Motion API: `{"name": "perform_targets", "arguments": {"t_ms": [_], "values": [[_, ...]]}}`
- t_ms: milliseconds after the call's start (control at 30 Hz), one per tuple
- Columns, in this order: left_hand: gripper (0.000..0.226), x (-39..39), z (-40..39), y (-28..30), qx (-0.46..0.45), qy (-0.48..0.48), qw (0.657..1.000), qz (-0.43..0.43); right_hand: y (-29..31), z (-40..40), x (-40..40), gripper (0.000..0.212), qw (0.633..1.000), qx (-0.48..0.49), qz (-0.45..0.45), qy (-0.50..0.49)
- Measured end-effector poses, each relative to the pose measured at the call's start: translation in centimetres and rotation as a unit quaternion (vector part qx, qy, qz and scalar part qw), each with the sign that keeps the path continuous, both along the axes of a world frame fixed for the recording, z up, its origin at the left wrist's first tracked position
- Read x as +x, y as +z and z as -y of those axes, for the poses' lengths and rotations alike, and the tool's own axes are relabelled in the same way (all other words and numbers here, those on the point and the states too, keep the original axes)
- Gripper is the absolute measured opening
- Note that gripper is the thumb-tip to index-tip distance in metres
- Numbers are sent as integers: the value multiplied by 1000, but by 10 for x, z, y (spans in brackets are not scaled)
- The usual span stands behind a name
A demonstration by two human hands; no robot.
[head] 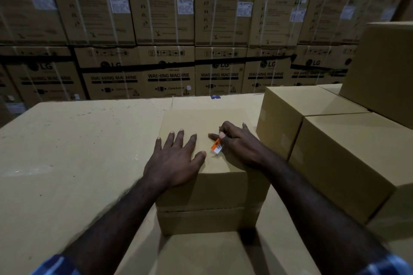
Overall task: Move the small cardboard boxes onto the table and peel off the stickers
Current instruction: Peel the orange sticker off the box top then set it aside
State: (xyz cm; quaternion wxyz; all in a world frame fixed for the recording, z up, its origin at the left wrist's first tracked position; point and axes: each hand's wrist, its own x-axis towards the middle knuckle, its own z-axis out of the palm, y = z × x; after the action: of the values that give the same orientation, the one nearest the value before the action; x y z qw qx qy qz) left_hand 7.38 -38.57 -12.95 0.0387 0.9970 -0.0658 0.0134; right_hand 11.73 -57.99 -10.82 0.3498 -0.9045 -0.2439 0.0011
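Right hand [237, 140] pinches orange-white sticker [216, 146]; left hand [176, 156] flat on matte cardboard box [207, 187].

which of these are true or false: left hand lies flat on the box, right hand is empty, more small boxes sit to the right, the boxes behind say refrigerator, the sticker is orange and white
1. The left hand lies flat on top of the small box. True.
2. The right hand is empty. False: it pinches a sticker just above the box top.
3. More plain cardboard boxes sit to the right of the one being worked on. True.
4. The stacked cartons behind are printed "refrigerator". False: they read "washing machine".
5. The sticker is orange and white. True.
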Motion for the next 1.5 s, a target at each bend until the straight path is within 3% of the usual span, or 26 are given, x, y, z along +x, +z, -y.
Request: {"name": "perform_targets", "arguments": {"t_ms": [100, 200, 400, 567, 1000, 1233, 1367, 1500], "values": [[69, -1, -1, 0, 1, -2, 1000, -1, -2, 2, 0, 13, 998, 48, 9, -36], [68, -3, -1, 0, 0, -4, 1000, 6, -5, 1, 1, 15, 993, 33, 45, -105], [68, 2, -2, -3, -5, -1, 1000, 6, -4, -3, -3, 12, 997, -49, 28, -43], [69, 2, -1, -3, 2, 2, 1000, -1, 3, 0, -8, 10, 995, 76, -58, -9], [67, -3, 3, 5, -4, 14, 1000, -3, 7, 22, -27, 11, 975, 200, 13, -93], [65, -4, 6, 6, -17, 17, 999, 31, 14, 45, -42, 14, 974, 205, 42, -84], [77, -13, 14, 13, -29, 4, 995, 93, 19, 56, -58, 21, 970, 195, 101, -103], [76, -25, 39, 25, -46, -34, 988, 144, 24, 64, -76, 21, 969, 129, 156, -144]]}}
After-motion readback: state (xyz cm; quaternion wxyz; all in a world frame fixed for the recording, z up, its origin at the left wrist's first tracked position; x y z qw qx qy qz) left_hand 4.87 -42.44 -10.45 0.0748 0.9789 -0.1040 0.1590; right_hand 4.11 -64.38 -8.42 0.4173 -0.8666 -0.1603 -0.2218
